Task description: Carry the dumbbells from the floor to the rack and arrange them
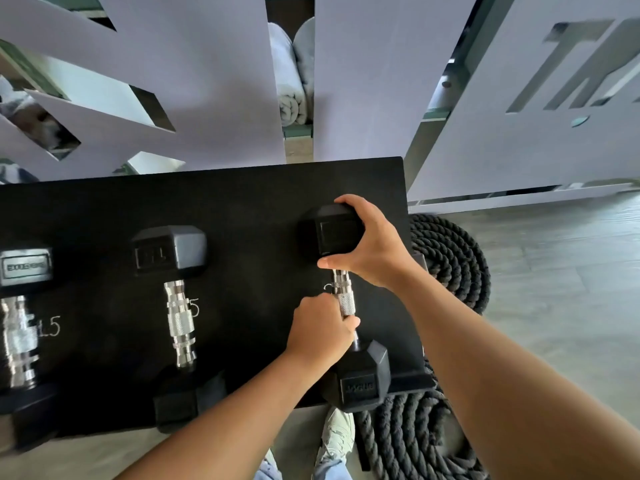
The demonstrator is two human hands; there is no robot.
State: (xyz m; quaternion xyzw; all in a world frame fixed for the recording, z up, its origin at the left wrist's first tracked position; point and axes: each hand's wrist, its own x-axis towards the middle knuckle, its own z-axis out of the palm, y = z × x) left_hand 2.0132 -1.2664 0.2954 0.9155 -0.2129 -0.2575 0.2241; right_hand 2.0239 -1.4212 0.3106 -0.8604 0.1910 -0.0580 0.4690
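Note:
A black hex dumbbell (360, 375) with a chrome handle lies on the right end of the black rack shelf (249, 202), lengthwise away from me. My left hand (320, 336) is closed around its handle near the front head. My right hand (372, 245) cups the far head from the right side. Two more hex dumbbells rest on the shelf: one in the middle (180, 317) beside a chalked "5", another at the left edge (19, 327) beside "15".
A coiled black battle rope (446, 258) lies on the floor right of the rack and under its corner. White cut-out panels (512, 98) stand behind the shelf, with rolled towels (292, 74) in a gap. My shoe (337, 434) is below the shelf edge.

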